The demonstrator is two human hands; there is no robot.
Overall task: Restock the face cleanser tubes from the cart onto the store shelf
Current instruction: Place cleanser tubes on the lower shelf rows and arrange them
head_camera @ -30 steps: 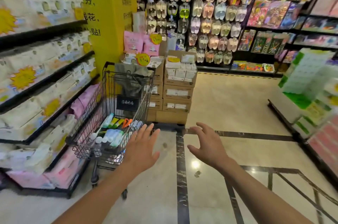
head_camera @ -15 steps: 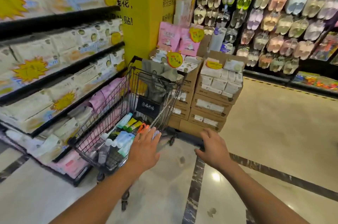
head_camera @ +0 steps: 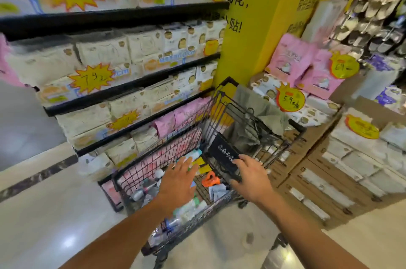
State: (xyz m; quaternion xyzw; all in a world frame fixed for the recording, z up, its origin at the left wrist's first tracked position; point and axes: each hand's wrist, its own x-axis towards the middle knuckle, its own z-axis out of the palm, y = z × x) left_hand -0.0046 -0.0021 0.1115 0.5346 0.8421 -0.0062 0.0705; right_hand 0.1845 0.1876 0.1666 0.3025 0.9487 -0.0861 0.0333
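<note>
A black wire shopping cart (head_camera: 153, 154) stands in front of me, and several face cleanser tubes (head_camera: 193, 154) lie on its floor, white, teal, yellow and orange. My left hand (head_camera: 179, 182) hovers over the basket with its fingers spread, holding nothing. My right hand (head_camera: 250, 178) sits at the cart's right rim next to a black sign plate (head_camera: 224, 154), fingers apart; whether it touches the rim is unclear. A grey-green cloth (head_camera: 257, 114) hangs over the cart's far end.
Black shelves (head_camera: 123, 90) of white tissue packs with yellow price stars fill the left side. A yellow pillar (head_camera: 263, 15) rises behind the cart. Stacked cardboard boxes (head_camera: 329, 180) with goods stand at right, slippers hang far right. Pale glossy floor (head_camera: 44, 213) lies at lower left.
I have come close to the cart and my view has swung left and down. Both hands have reached from open air to over the basket and its rim.
</note>
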